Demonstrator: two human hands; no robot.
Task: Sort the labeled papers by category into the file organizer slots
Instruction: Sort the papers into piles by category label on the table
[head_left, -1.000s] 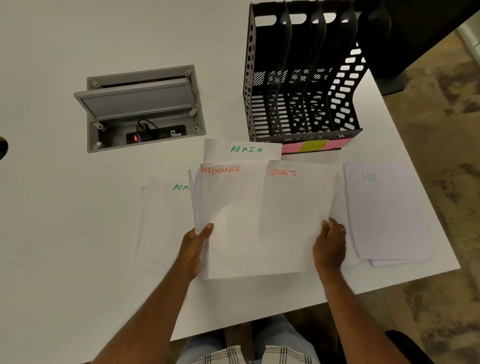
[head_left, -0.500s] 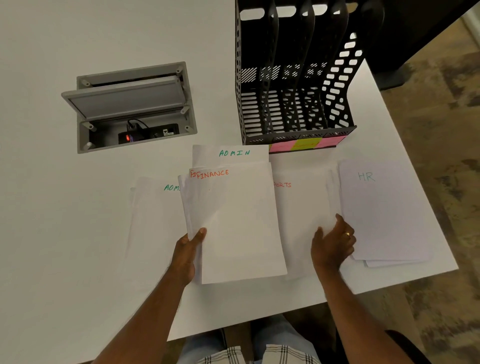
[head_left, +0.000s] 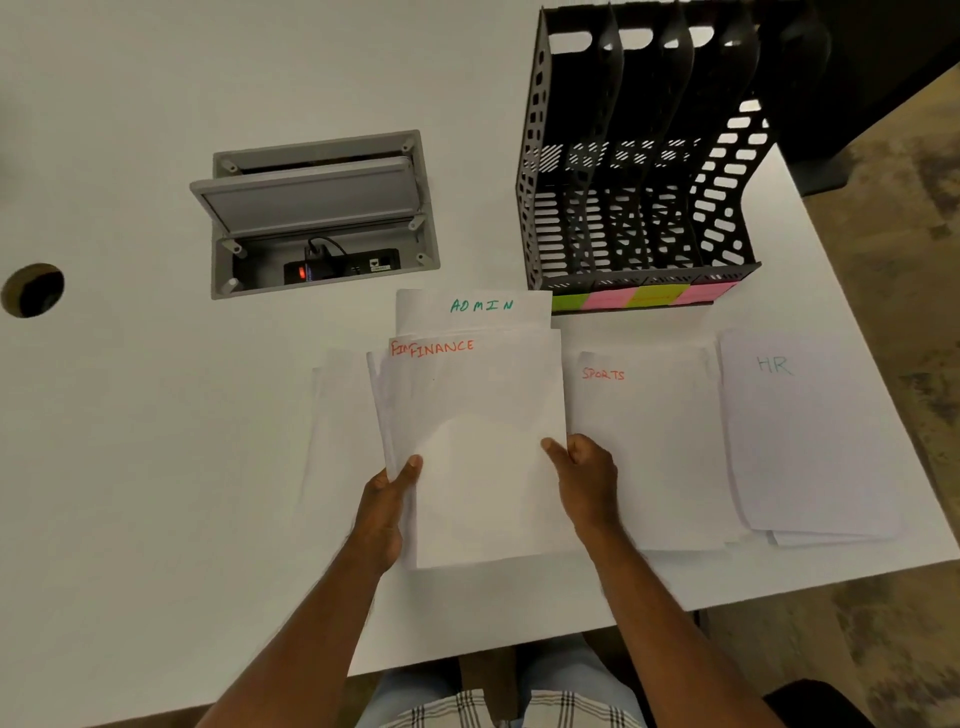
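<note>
A stack of white papers with FINANCE (head_left: 472, 415) on top in orange sits at the table's middle. My left hand (head_left: 387, 506) grips its lower left edge and my right hand (head_left: 582, 473) holds its right edge. Behind it peeks a sheet marked ADMIN (head_left: 475, 307) in green. To the right lies a sheet marked SPORTS (head_left: 644, 441), and further right a small pile marked HR (head_left: 800, 431). More white sheets (head_left: 337, 415) lie left of the stack. The black file organizer (head_left: 639, 171) stands at the back right, its slots holding nothing, with coloured sticky labels (head_left: 639, 299) along its front.
An open grey cable box (head_left: 317, 208) is sunk into the white table (head_left: 130, 467) at the back left, and a round cable hole (head_left: 32, 289) is at far left. The table's front edge runs just past the papers; carpet lies to the right.
My right hand laid the SPORTS sheet flat on the table to the right, let it go and came back to the FINANCE stack's right edge. The left hand kept its grip.
</note>
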